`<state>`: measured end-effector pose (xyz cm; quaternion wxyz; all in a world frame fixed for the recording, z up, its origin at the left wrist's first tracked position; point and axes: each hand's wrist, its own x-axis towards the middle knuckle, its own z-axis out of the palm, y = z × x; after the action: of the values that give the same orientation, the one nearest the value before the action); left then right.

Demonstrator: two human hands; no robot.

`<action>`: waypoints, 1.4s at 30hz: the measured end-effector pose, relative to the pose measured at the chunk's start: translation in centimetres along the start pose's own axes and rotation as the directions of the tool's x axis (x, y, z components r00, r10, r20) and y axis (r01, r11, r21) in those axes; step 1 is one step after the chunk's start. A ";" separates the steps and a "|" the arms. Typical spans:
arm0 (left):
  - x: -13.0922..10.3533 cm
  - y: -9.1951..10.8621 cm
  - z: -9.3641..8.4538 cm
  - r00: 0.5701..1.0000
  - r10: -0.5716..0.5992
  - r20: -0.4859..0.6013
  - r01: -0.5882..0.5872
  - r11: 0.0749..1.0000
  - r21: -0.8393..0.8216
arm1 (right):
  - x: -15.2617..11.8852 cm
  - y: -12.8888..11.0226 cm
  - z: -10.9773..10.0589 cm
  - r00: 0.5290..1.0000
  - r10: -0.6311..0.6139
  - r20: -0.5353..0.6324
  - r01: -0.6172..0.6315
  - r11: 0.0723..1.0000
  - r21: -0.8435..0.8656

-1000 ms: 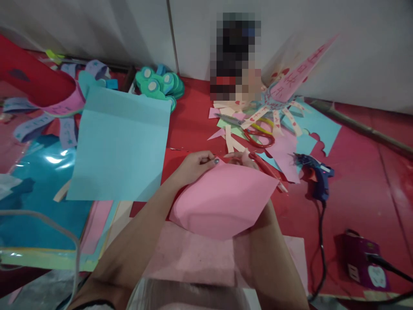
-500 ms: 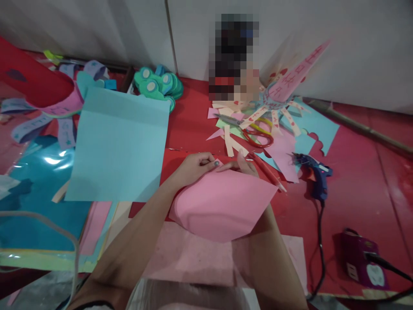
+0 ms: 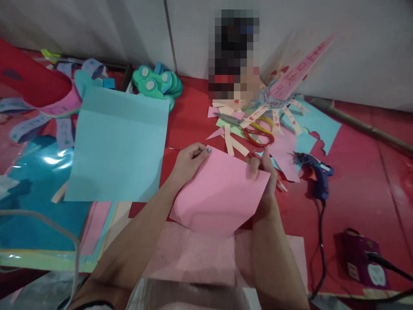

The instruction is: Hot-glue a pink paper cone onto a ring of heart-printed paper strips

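Note:
A pink paper sheet point(image 3: 219, 193) is held up in front of me, curved along its lower left. My left hand point(image 3: 192, 162) pinches its upper left corner between thumb and fingers. At the sheet's right edge, my right hand point(image 3: 265, 178) grips it, with some fingers over the front and the rest hidden behind. Beyond the sheet lie scissors point(image 3: 258, 131) with red and yellow handles, among paper scraps point(image 3: 228, 140). A red pen point(image 3: 281, 185) is partly covered by my right hand. A light blue sheet point(image 3: 119, 146) rests to the left.
A blue glue gun point(image 3: 318, 172) lies at the right, its cord running down near a purple power box point(image 3: 364, 258). Behind stands a pink cone decoration point(image 3: 295, 73). Green foam shapes point(image 3: 155, 84) and a red cone piece point(image 3: 35, 77) are at the back left.
My hands have moved apart along the pink sheet's top edge. The left rose slightly to the left and the right shifted right, so more of the sheet's upper part shows.

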<state>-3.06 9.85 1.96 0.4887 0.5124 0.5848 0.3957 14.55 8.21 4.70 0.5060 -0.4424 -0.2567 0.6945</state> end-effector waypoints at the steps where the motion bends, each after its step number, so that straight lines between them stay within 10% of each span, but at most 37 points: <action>1: 0.1 0.0 0.0 1.000 0.004 -0.021 -0.004 1.000 -0.004 | 0.2 0.0 0.0 1.000 -0.027 -0.013 0.027 0.998 0.049; 19: 0.0 0.2 0.1 0.999 -0.014 -0.040 0.016 0.998 0.053 | 1.4 0.7 -0.5 0.954 -0.154 -0.255 0.128 0.985 -0.116; 33: -0.1 0.1 0.2 0.999 -0.003 -0.045 0.005 0.999 0.049 | 1.8 1.3 -1.1 0.964 -0.185 -0.189 0.164 0.979 -0.123; 42: 0.4 -0.3 -0.5 0.951 0.041 -0.306 -0.018 0.997 0.076 | 2.9 0.3 -2.3 0.943 -0.187 -0.275 0.119 0.962 -0.246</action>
<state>-3.58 10.25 1.69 0.3668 0.4708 0.6600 0.4563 16.12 10.57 2.34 0.5379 -0.5746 -0.2893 0.5449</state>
